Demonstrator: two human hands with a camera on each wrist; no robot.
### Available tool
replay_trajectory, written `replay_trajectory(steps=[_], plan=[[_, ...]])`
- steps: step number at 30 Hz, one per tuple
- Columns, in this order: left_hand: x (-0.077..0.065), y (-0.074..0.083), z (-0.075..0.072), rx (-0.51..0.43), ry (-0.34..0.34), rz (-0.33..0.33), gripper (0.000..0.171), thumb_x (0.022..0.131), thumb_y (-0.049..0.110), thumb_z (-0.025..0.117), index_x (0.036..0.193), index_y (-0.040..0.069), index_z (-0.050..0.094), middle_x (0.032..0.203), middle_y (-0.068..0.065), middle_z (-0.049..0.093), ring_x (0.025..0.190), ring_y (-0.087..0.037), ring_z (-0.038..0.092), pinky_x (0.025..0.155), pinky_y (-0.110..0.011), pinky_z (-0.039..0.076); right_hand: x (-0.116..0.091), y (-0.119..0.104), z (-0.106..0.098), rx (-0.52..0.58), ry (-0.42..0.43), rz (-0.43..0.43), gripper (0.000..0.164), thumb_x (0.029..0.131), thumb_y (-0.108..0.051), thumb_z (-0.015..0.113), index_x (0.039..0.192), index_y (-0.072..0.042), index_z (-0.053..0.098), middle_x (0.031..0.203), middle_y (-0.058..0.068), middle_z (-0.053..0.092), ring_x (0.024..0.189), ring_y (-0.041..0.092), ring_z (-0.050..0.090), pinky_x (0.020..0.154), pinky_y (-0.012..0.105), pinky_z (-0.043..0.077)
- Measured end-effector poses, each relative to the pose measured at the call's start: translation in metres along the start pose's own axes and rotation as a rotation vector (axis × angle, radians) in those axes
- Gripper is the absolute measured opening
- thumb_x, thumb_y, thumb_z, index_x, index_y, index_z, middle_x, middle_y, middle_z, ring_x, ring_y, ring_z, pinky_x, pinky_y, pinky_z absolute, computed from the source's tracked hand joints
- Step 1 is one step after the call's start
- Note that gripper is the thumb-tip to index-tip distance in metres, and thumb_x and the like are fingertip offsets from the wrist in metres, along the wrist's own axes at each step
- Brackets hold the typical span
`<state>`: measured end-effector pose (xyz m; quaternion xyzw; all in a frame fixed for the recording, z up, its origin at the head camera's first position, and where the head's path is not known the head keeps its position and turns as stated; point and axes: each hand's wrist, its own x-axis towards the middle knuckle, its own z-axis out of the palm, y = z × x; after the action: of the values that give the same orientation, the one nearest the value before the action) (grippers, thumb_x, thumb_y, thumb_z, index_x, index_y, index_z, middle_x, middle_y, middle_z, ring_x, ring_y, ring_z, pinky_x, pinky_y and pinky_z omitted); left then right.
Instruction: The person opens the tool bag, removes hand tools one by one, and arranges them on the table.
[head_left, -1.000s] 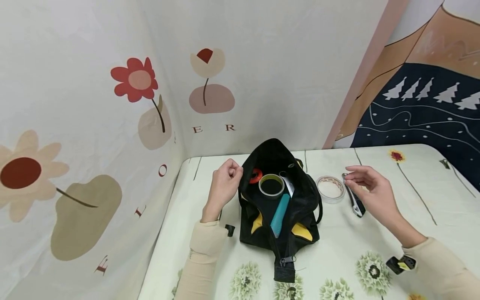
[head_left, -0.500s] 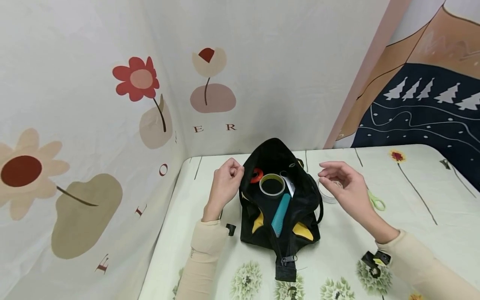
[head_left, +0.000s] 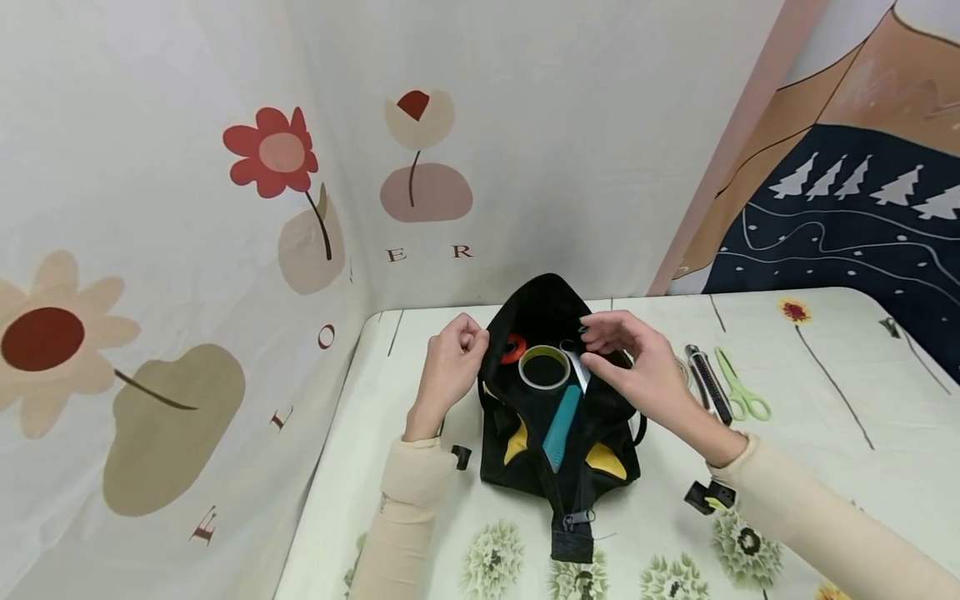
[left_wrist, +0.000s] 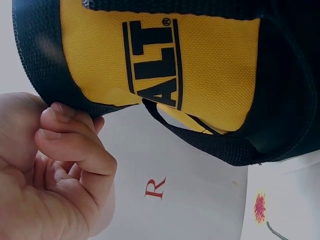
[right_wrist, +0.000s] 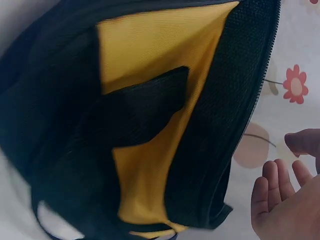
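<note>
left hand pinching black bag, right hand empty, fingers loosely parted, teal object inside, head view only

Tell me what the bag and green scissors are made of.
The bag looks like dull black and yellow woven cloth, because its weave shows up close. The green scissors look smooth and evenly bright: probably plastic, though I can't tell about metal parts.
</note>
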<state>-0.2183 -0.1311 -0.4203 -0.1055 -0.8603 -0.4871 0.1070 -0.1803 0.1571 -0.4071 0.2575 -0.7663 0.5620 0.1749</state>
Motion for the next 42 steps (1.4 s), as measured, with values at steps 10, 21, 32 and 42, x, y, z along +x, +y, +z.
replay_trajectory(steps=[10, 21, 32, 42], plan=[[0.001, 0.001, 0.0, -0.001, 0.011, 0.009, 0.017, 0.109, 0.012, 0.066, 0.092, 0.01, 0.063, 0.062, 0.008, 0.041, 0.057, -0.015, 0.04, 0.059, -0.03, 0.032, 0.025, 0.001, 0.016, -0.078, -0.07, 0.04, 0.046, 0.093, 0.007, 0.084, 0.136, 0.001, 0.07, 0.121, 0.017, 0.074, 0.107, 0.039, 0.069, 0.092, 0.02, 0.054], [0.001, 0.002, -0.001, 0.0, 0.006, 0.012, 0.017, 0.109, 0.012, 0.066, 0.092, 0.01, 0.063, 0.063, 0.007, 0.041, 0.058, -0.015, 0.04, 0.06, -0.03, 0.032, 0.025, 0.019, 0.032, -0.17, -0.126, 0.055, 0.048, 0.091, 0.007, 0.086, 0.136, -0.001, 0.071, 0.127, 0.015, 0.071, 0.116, 0.035, 0.069, 0.097, 0.047, 0.061], [-0.002, -0.001, -0.001, -0.004, 0.008, 0.008, 0.018, 0.109, 0.011, 0.066, 0.092, 0.01, 0.063, 0.062, 0.008, 0.04, 0.057, -0.015, 0.039, 0.059, -0.031, 0.032, 0.025, 0.042, 0.045, -0.273, -0.247, 0.067, 0.056, 0.088, 0.002, 0.091, 0.139, -0.001, 0.068, 0.126, 0.02, 0.066, 0.117, 0.045, 0.066, 0.096, 0.057, 0.059], [0.0, 0.0, -0.003, 0.013, 0.009, 0.013, 0.018, 0.11, 0.012, 0.066, 0.092, 0.01, 0.063, 0.062, 0.008, 0.039, 0.057, -0.016, 0.039, 0.058, -0.031, 0.031, 0.017, 0.063, 0.055, -0.361, -0.297, 0.076, 0.063, 0.084, -0.002, 0.096, 0.14, -0.002, 0.066, 0.13, 0.025, 0.066, 0.121, 0.044, 0.064, 0.102, 0.059, 0.055]])
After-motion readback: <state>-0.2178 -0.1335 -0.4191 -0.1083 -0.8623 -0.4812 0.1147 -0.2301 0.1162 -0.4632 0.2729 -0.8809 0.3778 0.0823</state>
